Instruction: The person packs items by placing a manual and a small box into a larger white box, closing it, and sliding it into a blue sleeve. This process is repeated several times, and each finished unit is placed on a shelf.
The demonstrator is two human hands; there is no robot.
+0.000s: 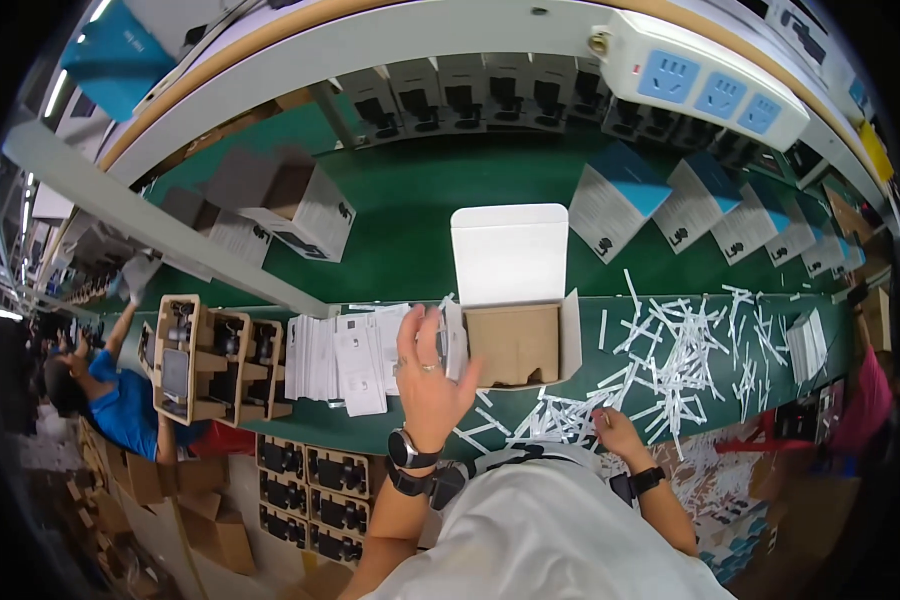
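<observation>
In front of me stands a white carton [511, 255] with its lid raised and a brown cardboard insert [513, 345] inside. My left hand [435, 385] is at the carton's left side, fingers stretched out and thumb spread over its edge, beside the white leaflets [360, 362]. Nothing shows in its grasp. Close to my body, my right hand [615, 432] is closed at the edge of a heap of white paper strips [565, 415]. Its fingers are curled, and what they hold, if anything, I cannot make out.
Brown trays with black devices [215, 365] stand at the left; more trays [315, 485] are below the bench edge. Upright cartons [620, 200] line the far right, others [310, 210] the far left. A power strip [705, 80] hangs above. A co-worker in blue [120, 400] is at left.
</observation>
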